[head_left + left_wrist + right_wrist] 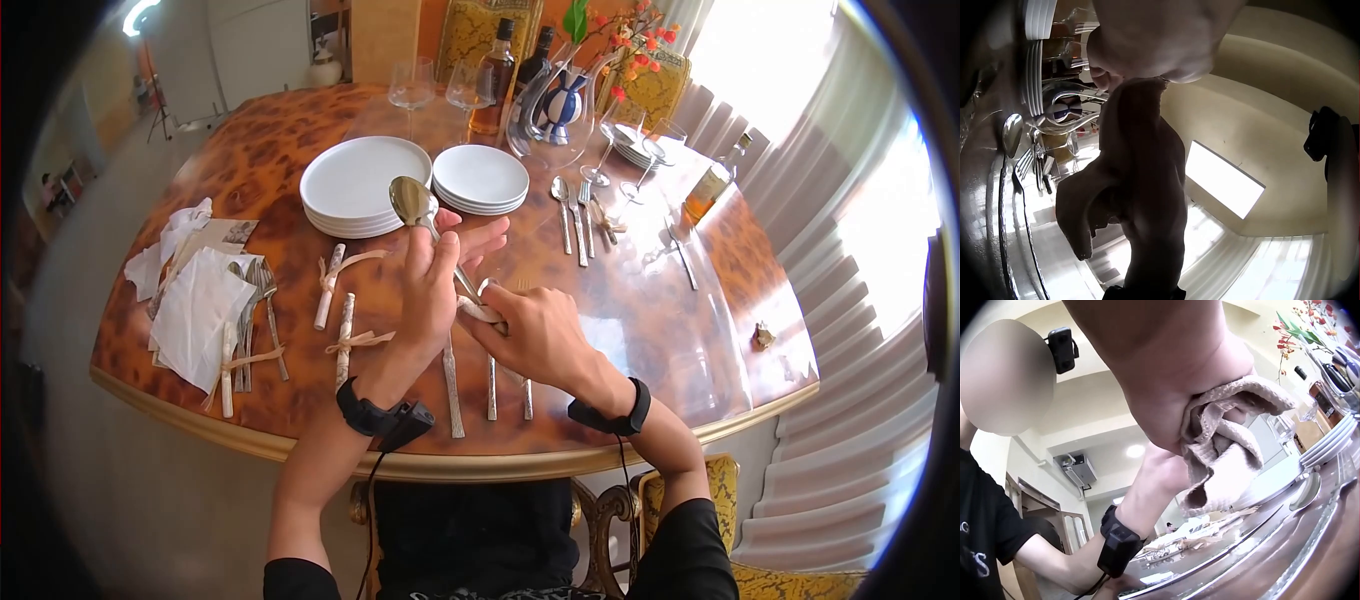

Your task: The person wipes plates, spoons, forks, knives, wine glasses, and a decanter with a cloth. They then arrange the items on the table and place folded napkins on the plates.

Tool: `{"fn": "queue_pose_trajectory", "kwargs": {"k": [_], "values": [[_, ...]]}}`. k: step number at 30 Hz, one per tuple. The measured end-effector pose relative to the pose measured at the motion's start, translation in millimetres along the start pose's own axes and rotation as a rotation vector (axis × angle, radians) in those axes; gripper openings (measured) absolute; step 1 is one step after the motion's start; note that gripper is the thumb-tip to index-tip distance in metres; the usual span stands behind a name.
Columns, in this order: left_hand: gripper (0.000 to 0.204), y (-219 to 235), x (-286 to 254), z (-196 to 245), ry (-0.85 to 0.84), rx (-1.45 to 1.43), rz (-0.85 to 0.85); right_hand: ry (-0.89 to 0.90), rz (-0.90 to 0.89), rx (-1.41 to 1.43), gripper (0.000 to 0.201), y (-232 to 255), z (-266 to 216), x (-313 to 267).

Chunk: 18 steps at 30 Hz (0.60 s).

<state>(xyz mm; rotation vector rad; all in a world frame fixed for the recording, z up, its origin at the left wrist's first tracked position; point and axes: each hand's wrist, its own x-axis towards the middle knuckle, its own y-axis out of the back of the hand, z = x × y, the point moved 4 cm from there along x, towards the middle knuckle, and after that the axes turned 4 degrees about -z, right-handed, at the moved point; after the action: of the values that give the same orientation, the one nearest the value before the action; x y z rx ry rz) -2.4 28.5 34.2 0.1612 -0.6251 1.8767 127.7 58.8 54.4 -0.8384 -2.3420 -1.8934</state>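
Note:
My left hand (432, 285) holds a shiny metal spoon (410, 200), bowl upward, with the thumb along it and the other fingers stretched out to the right. The spoon's handle runs down toward my right hand (535, 325), which grips a bunched beige cloth (1225, 456) around the handle's lower part. Folds of that cloth hang below the fingers in the right wrist view. Beneath both hands lie a knife (453, 390), a fork (1024, 165) and another spoon (1012, 134) on the table. The handle's end is hidden by the right hand and cloth.
Large plates (365, 175) and smaller plates (480, 178) stand stacked ahead. Two tied rolls (330, 285) lie left, beside napkins (200, 310) with cutlery. A glass decanter (550, 130), wine glasses (411, 85) and bottles (495, 75) stand at the back. More cutlery (575, 215) lies right.

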Motion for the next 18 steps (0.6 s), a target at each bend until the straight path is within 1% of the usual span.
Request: {"fn": "queue_pose_trajectory", "kwargs": {"k": [1, 3, 4, 5, 6, 7, 9, 10, 11, 13, 14, 15, 16, 17, 18], "values": [[0.017, -1, 0, -1, 0.018, -0.021, -0.023, 0.001, -0.004, 0.000, 0.024, 0, 4, -1], [0.017, 0, 0, -1, 0.036, -0.048, -0.037, 0.024, -0.089, 0.173, 0.024, 0, 11, -3], [0.017, -2, 0, -2, 0.045, -0.084, -0.109, 0.025, -0.098, 0.170, 0.024, 2, 15, -6], [0.017, -4, 0, -3, 0.054, -0.120, -0.183, -0.095, -0.230, 0.530, 0.025, -1, 23, -11], [0.022, -7, 0, -5, 0.061, -0.221, -0.218, -0.223, -0.359, 0.886, 0.027, -4, 28, -17], [0.022, -6, 0, -7, 0.064, -0.234, -0.215, -0.234, -0.365, 0.880, 0.027, -2, 30, -23], [0.022, -13, -4, -11, 0.146, -0.493, -0.437, -0.539, -0.295, 1.387, 0.028, -1, 36, -42], [0.023, -18, -7, -10, 0.159, -0.544, -0.489, -0.459, -0.400, 1.594, 0.027, 5, 32, -47], [0.023, -22, -10, -9, 0.161, -0.550, -0.491, -0.371, -0.469, 1.661, 0.029, -1, 34, -52], [0.025, -32, -18, -11, 0.228, -0.568, -0.588, -0.309, -0.537, 1.753, 0.026, -4, 34, -66], [0.033, -34, -19, -13, 0.216, -0.483, -0.623, -0.315, -0.533, 1.755, 0.026, -1, 31, -75], [0.033, -35, -20, -12, 0.220, -0.489, -0.623, -0.443, -0.385, 1.859, 0.025, 5, 30, -85], [0.038, -37, -21, -11, 0.235, -0.319, -0.661, -0.574, -0.231, 1.951, 0.023, 10, 32, -95], [0.043, -39, -24, -9, 0.247, -0.147, -0.696, -0.537, -0.209, 1.933, 0.023, 17, 38, -103], [0.042, -42, -25, -7, 0.278, -0.086, -0.658, -0.579, -0.132, 1.618, 0.024, 25, 47, -113]]}}
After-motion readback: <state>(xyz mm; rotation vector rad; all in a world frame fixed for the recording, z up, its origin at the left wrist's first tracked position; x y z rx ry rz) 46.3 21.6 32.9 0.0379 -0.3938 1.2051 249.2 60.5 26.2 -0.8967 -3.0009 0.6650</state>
